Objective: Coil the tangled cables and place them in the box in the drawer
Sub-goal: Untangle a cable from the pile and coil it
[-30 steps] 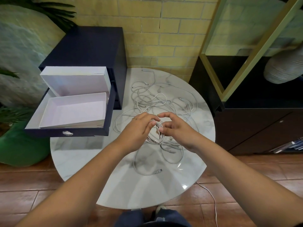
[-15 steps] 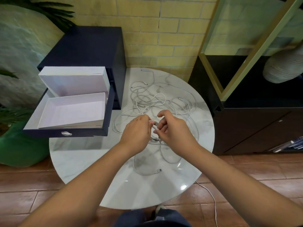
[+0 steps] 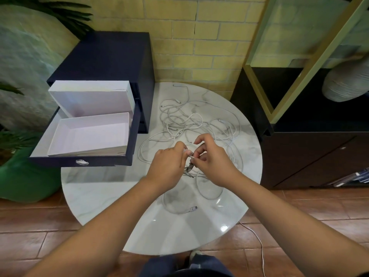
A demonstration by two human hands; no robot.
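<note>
At the centre of the frame a cable bundle (image 3: 188, 169) is gripped between both hands: the left hand (image 3: 167, 162) is curled round it, while it is pinched by thumb and fingertips of the right hand (image 3: 211, 164). The tangled cables (image 3: 185, 120) are spread on the round marble counter (image 3: 111, 188) just above the hands. The box (image 3: 89, 134) lies open in the pulled-out drawer (image 3: 79, 161) at left.

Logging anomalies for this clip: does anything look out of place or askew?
One cable trails off the table's near right edge onto the floor, apart from the tangle. The lid stands propped behind the box. Nothing looks damaged.
</note>
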